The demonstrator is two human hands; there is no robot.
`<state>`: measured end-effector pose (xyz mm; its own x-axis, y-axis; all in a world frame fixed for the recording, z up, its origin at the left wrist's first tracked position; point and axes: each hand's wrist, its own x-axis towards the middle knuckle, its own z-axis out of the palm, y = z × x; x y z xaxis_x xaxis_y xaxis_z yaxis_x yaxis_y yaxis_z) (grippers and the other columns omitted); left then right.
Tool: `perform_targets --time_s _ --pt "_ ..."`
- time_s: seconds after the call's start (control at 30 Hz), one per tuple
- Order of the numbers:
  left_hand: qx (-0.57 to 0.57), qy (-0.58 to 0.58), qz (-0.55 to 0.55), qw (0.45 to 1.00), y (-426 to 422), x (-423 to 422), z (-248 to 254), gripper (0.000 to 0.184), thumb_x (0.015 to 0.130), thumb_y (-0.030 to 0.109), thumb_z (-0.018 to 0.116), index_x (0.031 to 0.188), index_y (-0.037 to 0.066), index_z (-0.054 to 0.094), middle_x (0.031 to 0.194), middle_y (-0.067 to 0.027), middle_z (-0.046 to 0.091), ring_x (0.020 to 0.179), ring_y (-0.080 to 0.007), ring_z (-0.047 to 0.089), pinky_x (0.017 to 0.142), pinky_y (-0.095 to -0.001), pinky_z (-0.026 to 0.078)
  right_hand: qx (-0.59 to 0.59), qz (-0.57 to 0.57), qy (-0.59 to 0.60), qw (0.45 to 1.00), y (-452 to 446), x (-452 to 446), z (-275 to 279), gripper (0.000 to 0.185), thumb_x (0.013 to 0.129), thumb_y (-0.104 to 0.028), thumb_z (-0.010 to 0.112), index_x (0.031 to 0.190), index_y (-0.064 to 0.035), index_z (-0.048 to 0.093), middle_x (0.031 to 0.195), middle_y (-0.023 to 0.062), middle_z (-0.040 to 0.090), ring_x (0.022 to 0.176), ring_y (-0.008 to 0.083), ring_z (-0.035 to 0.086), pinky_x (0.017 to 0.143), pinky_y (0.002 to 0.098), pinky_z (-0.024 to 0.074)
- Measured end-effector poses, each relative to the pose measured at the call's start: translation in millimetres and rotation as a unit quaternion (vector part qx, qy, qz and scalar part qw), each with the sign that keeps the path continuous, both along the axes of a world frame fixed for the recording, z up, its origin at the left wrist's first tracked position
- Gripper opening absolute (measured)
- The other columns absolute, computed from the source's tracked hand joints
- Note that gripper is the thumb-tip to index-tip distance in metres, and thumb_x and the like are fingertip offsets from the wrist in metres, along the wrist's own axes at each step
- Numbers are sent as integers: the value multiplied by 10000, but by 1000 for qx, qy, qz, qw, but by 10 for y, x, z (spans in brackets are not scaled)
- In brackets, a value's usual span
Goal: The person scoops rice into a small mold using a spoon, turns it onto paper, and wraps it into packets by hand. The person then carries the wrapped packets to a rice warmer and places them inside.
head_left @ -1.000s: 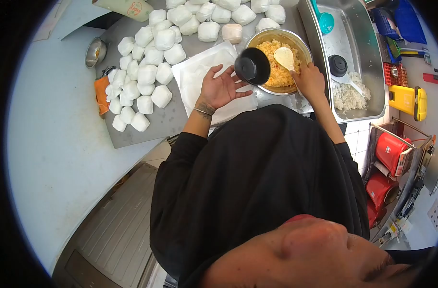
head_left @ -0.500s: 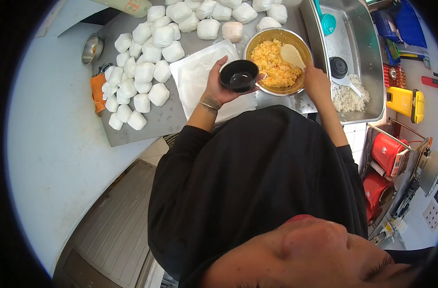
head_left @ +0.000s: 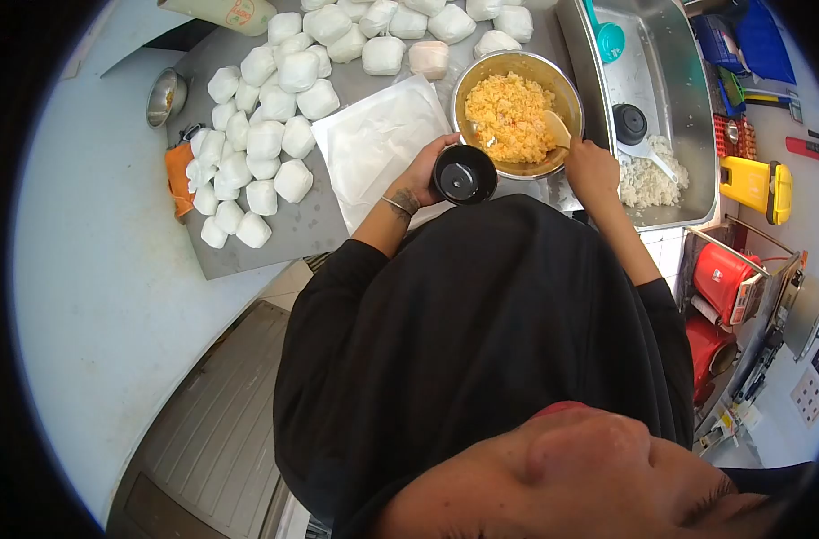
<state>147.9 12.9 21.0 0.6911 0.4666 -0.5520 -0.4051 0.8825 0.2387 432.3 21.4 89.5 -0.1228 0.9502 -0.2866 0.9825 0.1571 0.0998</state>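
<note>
My left hand (head_left: 420, 175) is closed round a small black bowl (head_left: 464, 174), which shows its dark inside just below the metal bowl's rim. Orange-yellow rice (head_left: 508, 115) fills much of the metal bowl (head_left: 575, 94). With its fingers wrapped round the handle, my right hand (head_left: 593, 171) holds a pale rice paddle (head_left: 556, 128), whose blade is in the rice at the bowl's right side. White paper sheets (head_left: 373, 135) lie left of the metal bowl.
Several white wrapped bundles (head_left: 265, 140) cover the metal sheet at left and back. A deep steel tray (head_left: 647, 85) on the right holds white rice (head_left: 650, 184), a white paddle, a black bowl and a teal scoop (head_left: 610, 41). A small metal bowl (head_left: 167, 97) stands far left.
My left hand took hold of the black bowl and then moved it slightly right and down. In my right hand the paddle has moved down toward the metal bowl's lower right side.
</note>
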Motion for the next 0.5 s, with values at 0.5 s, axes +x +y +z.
perform_targets --time_s 0.5 --pt "-6 -7 8 1000 -66 -1 146 753 1025 512 191 1325 -112 486 1213 -327 613 1079 -306 670 921 -402 557 -56 38 97 993 -224 -217 99 400 900 -208 560 1279 -84 587 910 157 696 761 358 706 655 472 561"
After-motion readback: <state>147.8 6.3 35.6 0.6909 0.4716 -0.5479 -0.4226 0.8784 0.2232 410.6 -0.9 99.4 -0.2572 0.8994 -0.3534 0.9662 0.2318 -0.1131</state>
